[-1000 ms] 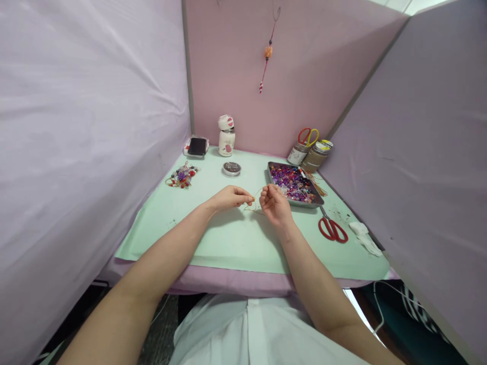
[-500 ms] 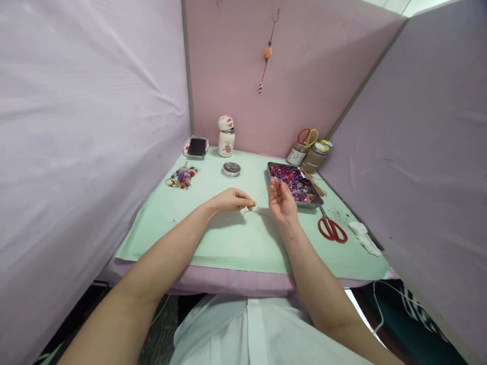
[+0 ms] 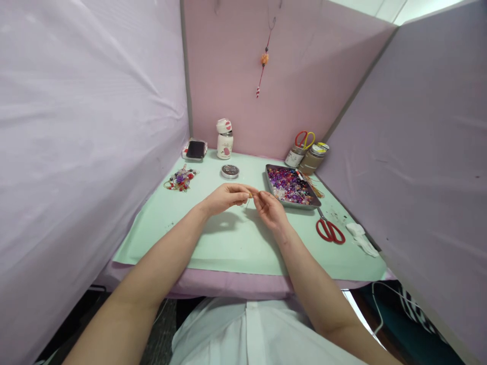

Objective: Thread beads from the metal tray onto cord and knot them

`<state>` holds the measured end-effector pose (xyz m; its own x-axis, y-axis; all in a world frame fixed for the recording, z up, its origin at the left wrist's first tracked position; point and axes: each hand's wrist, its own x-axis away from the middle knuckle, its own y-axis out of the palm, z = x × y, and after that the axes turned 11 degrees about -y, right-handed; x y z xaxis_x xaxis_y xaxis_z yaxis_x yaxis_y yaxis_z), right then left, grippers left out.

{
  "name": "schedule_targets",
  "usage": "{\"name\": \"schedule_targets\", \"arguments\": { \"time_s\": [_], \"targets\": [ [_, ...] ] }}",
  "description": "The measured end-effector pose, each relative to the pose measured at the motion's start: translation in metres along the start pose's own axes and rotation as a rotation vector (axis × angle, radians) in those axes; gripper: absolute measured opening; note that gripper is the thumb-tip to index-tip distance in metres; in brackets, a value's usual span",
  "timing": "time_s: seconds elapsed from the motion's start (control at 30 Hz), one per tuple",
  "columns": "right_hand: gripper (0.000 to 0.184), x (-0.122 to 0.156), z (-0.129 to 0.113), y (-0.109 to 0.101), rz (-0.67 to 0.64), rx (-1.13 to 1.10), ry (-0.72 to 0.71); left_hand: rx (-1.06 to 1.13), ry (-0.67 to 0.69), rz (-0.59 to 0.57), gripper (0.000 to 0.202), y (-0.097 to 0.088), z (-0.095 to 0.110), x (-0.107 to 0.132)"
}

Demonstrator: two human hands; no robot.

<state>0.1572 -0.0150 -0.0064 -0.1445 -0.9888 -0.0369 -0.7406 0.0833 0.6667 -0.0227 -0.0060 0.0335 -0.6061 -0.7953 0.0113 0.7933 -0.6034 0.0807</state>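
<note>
My left hand (image 3: pixel 230 196) pinches a small yellow-orange bead (image 3: pixel 250 195) between thumb and fingers, above the middle of the mat. A thin cord (image 3: pixel 248 203) hangs down just under the bead. My right hand (image 3: pixel 271 209) meets the left at the fingertips, its thumb and index finger pressed together by the bead. The cord between the right fingertips is mostly hidden. Behind the right hand lies a grey tray (image 3: pixel 300 206) filled with purple, red and clear beads.
Red-handled scissors (image 3: pixel 330 230) and a white cloth (image 3: pixel 362 239) lie at right. Two jars (image 3: pixel 314 158), one holding scissors, stand behind the tray. A round tin (image 3: pixel 230 171), a bottle (image 3: pixel 225 144), a dark-topped box (image 3: pixel 196 149) and beaded strings (image 3: pixel 181 179) sit at back left.
My right hand has moved left and its spread fingers have closed to a pinch at the left fingertips. The left hand has risen slightly with the bead. The view has shifted a little.
</note>
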Motion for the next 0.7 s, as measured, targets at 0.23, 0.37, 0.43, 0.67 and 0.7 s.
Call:
{"name": "schedule_targets", "arguments": {
  "time_s": [0.23,0.37,0.43,0.67,0.7],
  "targets": [
    [0.025,0.007,0.005,0.001,-0.108,0.506,-0.015,0.097,0.057,0.129,0.026,-0.002,-0.007,-0.007],
    [0.027,0.01,0.006,0.0,-0.038,0.871,-0.526,0.026,0.07,0.205,0.029,-0.003,-0.01,-0.011],
    [0.027,0.014,0.006,0.002,-0.025,0.946,-0.68,-0.045,0.077,0.242,0.031,-0.002,-0.01,-0.011],
    [0.021,0.023,0.014,0.014,-0.073,0.586,-0.598,-0.228,0.084,0.32,0.031,0.006,-0.009,-0.01],
    [0.021,0.024,0.016,0.017,-0.089,0.493,-0.541,-0.244,0.097,0.327,0.03,0.006,-0.01,-0.01]
  ]
}}
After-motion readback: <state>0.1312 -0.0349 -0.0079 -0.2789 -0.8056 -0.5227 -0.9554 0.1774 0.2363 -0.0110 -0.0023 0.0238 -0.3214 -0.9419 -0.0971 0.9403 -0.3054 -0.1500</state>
